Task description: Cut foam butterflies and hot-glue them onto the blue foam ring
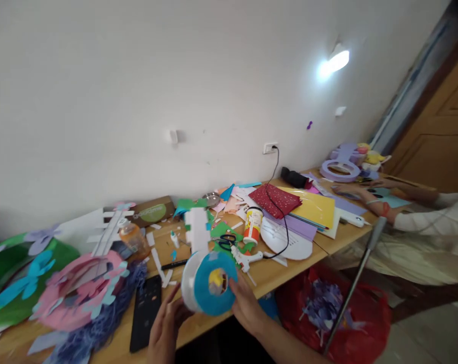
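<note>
A paper guitar (202,298) with a blue ring-shaped front, a white back layer and a white neck is held up at the table's front edge. My right hand (247,306) grips the ring's right edge, thumb on the front. At the lower left of the guitar is my left hand (168,321), its fingers partly curled and touching the white layer; their tips are partly hidden. Just behind the guitar lie black-handled scissors (226,242) and a white glue gun (246,258). A black phone (146,313) lies to the left of my left hand.
At left are a pink paper guitar (80,293), a green one (8,288) and an orange bottle (135,240). A paper cup (253,226), red folded cloth (276,200) and cord (285,222) lie right. A co-worker's arms (384,202) reach in; a red bag (369,323) sits below.
</note>
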The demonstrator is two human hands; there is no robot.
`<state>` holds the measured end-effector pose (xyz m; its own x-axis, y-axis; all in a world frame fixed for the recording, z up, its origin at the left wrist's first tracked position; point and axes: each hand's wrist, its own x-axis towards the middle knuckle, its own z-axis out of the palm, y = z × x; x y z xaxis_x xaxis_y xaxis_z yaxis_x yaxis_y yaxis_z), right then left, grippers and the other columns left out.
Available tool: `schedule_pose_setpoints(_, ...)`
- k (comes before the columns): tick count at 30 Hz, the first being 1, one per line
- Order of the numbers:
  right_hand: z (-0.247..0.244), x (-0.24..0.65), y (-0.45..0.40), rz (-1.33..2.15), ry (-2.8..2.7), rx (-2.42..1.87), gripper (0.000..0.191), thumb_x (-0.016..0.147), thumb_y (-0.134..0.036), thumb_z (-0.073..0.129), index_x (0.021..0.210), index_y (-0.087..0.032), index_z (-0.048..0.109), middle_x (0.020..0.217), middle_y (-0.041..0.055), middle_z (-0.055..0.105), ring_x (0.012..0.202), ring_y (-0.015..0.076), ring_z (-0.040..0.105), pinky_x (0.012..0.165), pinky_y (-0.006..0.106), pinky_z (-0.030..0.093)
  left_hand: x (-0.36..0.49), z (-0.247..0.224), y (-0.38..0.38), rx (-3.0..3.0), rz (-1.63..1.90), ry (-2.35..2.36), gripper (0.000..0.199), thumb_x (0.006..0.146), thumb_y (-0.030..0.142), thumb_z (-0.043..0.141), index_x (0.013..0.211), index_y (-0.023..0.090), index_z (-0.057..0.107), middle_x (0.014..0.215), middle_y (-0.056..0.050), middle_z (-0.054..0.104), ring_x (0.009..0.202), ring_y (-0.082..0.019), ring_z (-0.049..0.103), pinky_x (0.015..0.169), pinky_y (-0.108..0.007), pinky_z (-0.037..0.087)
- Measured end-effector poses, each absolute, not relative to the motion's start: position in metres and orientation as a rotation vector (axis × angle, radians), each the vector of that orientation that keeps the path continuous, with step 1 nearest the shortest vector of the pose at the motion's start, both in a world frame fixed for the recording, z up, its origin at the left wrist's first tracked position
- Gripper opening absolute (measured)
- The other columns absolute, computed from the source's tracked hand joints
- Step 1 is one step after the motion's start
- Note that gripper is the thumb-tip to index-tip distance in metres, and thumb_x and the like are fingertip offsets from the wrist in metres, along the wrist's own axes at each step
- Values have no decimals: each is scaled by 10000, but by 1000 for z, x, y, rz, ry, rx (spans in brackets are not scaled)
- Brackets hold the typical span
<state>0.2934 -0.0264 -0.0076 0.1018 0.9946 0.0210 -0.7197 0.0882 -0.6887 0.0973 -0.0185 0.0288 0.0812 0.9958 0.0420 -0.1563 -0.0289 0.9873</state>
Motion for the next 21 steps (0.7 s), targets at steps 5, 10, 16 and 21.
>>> schedule_pose_setpoints(5, 16, 308, -54, 1729, -130, -328, 318, 861, -472, 662, 1009, -194, 708, 1099, 47, 730, 978, 149, 669, 897, 284, 513, 135, 54, -62, 1637, 1082, 968, 370, 933, 370, 564, 1286, 280, 632, 1251, -89, 686, 1093, -259, 671, 954, -413, 552)
schedule_pose_setpoints(10, 18, 302, -71, 1831, -112, -234, 468, 862, -463, 663, 1220, -162, 644, 1286, 95, 651, 1041, 125, 645, 860, 228, 517, 160, 63, -80, 2111, 1186, 896, 396, 945, 190, 540, 1322, 295, 599, 1236, -99, 655, 1161, -221, 623, 988, -382, 531)
schedule_pose_setpoints(16, 13, 292, -70, 1858, -62, -202, 422, 837, -413, 707, 1178, -168, 673, 1237, 67, 683, 1108, 90, 629, 849, 136, 502, 165, 69, -70, 2203, 1328, 930, 371, 925, 132, 567, 1275, 242, 627, 1087, -90, 664, 1018, -187, 662, 899, -314, 570)
schedule_pose_setpoints(21, 8, 286, -66, 1805, -24, -217, 336, 802, -349, 756, 1073, -155, 718, 1107, 67, 733, 1018, 92, 680, 837, 125, 514, 165, 74, -62, 2257, 1372, 960, 412, 930, 127, 565, 1328, 237, 584, 1095, -87, 648, 1028, -181, 640, 909, -301, 554)
